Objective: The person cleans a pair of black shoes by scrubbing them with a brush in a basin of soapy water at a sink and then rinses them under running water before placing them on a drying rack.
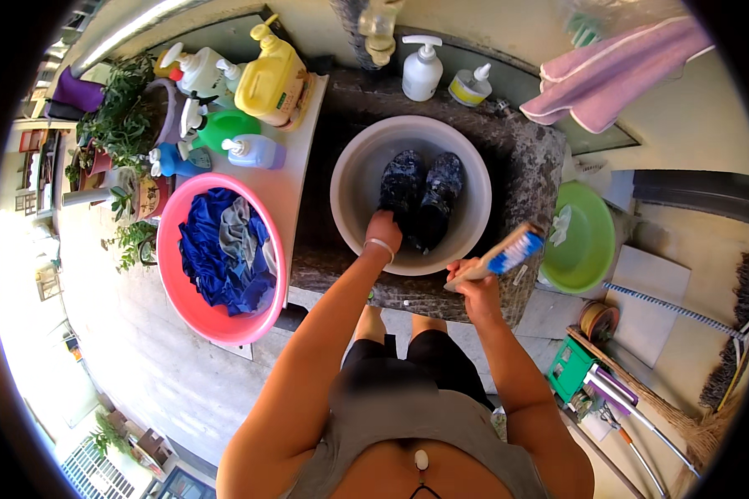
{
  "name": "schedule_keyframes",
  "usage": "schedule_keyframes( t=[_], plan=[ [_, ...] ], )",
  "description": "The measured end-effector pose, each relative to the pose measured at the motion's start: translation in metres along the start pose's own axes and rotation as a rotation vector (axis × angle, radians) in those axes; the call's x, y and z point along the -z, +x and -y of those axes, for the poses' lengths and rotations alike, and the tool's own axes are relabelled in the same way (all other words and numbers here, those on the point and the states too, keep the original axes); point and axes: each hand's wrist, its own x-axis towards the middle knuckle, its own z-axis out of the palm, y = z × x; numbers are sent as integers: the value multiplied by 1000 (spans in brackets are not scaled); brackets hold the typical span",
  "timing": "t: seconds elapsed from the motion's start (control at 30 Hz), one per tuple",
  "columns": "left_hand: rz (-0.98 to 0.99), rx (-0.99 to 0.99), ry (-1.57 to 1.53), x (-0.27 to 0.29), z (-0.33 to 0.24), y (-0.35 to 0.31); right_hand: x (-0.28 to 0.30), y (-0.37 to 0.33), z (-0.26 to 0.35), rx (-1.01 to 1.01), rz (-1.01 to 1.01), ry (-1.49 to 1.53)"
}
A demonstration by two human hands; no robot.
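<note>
Two dark shoes (443, 181) with pale specks lie side by side in a round grey basin (341, 195). My left hand (384, 230) reaches over the near rim, its fingers closed around the near end of the left shoe (400, 177). Its fingertips are partly hidden. Just outside the basin's near right edge, my right hand (477, 291) grips a wooden scrub brush (508, 251). The brush tilts up to the right, its blue and white bristles apart from the shoes.
The basin stands in a dark stone sink (528, 166). At left, a pink tub (168, 270) holds blue and grey cloth beside several bottles (279, 79). Pump bottles (423, 71) line the back; a pink towel (612, 71) hangs right. A green basin (582, 249) is lower right.
</note>
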Motion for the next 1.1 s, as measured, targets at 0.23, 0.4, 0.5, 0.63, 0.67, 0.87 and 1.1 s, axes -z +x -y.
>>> schedule_keyframes(
  t=[0.23,0.4,0.5,0.63,0.67,0.87,1.1],
  plan=[
    [312,427,76,-27,-16,49,69,20,-45,-242,-408,-122],
    [380,483,-87,-20,-18,53,71,28,-48,-306,-469,-208],
    [304,530,-171,-29,-1,54,44,48,-40,-374,-332,-211],
    [212,553,-275,-33,-20,58,39,79,-64,-110,-188,13],
    [228,560,-274,-25,-24,57,31,85,-60,-79,-152,60],
    [242,537,-216,-28,-13,61,-6,117,-55,17,-106,-277],
    [476,287,-214,-32,5,74,-29,140,-82,14,-234,-471]
  ],
)
